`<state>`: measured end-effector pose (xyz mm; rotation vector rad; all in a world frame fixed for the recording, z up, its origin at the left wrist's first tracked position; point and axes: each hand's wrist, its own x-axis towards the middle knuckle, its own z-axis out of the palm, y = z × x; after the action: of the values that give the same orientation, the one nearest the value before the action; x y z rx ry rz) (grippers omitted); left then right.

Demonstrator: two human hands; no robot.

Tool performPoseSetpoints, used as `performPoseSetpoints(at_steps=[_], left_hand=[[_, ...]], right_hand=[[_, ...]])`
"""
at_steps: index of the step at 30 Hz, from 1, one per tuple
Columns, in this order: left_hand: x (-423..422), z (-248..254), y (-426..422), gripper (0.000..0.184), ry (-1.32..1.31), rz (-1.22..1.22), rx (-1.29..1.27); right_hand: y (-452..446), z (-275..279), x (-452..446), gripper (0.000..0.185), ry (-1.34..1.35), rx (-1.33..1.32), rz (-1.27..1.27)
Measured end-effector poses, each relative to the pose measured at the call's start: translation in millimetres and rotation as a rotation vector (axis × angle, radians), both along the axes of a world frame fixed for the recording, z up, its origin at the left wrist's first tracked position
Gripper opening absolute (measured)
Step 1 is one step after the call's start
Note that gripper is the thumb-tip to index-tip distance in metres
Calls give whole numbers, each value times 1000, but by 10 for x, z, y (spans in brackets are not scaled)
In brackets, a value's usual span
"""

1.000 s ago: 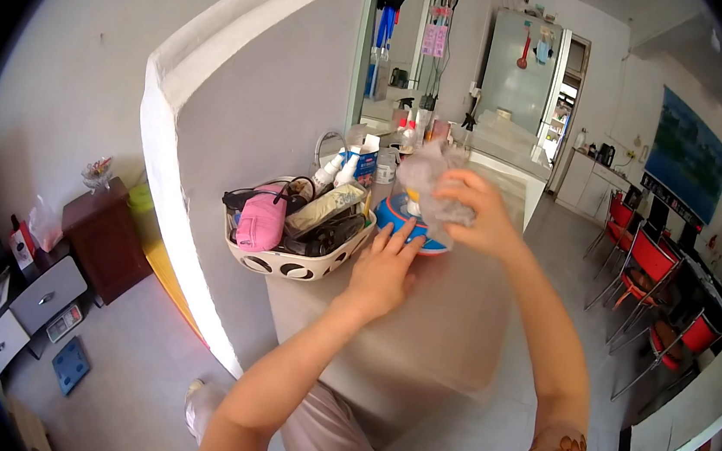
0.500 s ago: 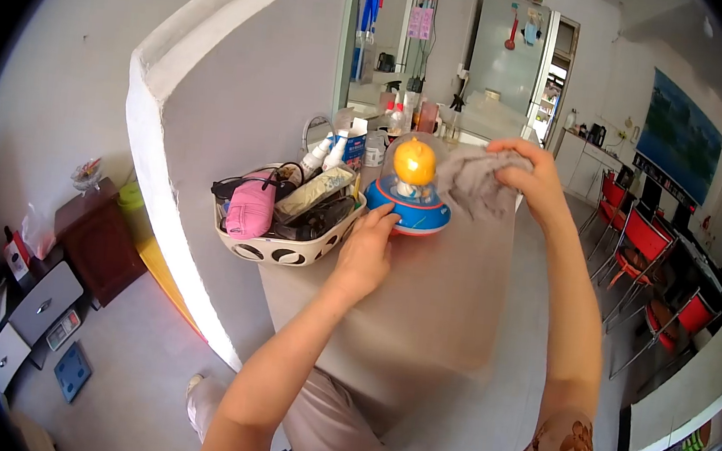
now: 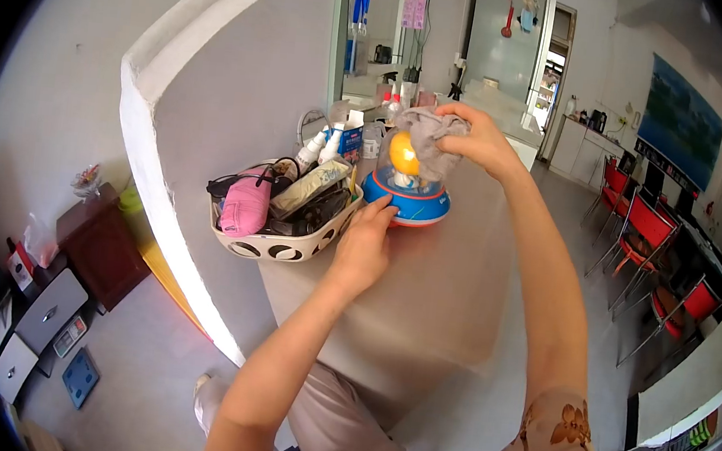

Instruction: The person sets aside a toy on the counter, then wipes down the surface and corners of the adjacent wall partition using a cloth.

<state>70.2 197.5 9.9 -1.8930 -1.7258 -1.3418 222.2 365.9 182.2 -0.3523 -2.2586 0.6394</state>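
Note:
A domed toy (image 3: 419, 207) with a blue base and a yellow figure under its clear cover stands upright on the counter (image 3: 423, 301). At its near left edge is my left hand (image 3: 364, 243), its fingertips over the blue rim and its thumb hidden. My right hand (image 3: 484, 143) is closed on a crumpled grey cloth (image 3: 433, 137), which lies against the top and right side of the clear dome. The cloth covers part of the dome and of the yellow figure.
Left of the toy sits a white basket (image 3: 276, 250) holding a pink pouch (image 3: 246, 201) and other items. Behind are white bottles (image 3: 331, 146), a blue box (image 3: 350, 140) and a clear jar (image 3: 371, 142). A curved wall (image 3: 216, 107) borders the left side. Red chairs (image 3: 646, 227) stand farther right.
My right hand has moved left with the cloth, from beside the dome onto its top and right side. My left hand stays on the toy's base. The view has shifted slightly.

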Motion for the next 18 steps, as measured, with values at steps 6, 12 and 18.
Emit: performPoseSetpoints(at_steps=[6, 12, 18], left_hand=[[0, 13, -1, 53, 10, 10, -14], [0, 2, 13, 50, 3, 11, -9], [-33, -13, 39, 53, -6, -1, 17]], right_hand=[[54, -496, 191, 47, 139, 520, 133], [-315, -925, 411, 45, -169, 365, 145], [-511, -805, 849, 42, -442, -231, 437]])
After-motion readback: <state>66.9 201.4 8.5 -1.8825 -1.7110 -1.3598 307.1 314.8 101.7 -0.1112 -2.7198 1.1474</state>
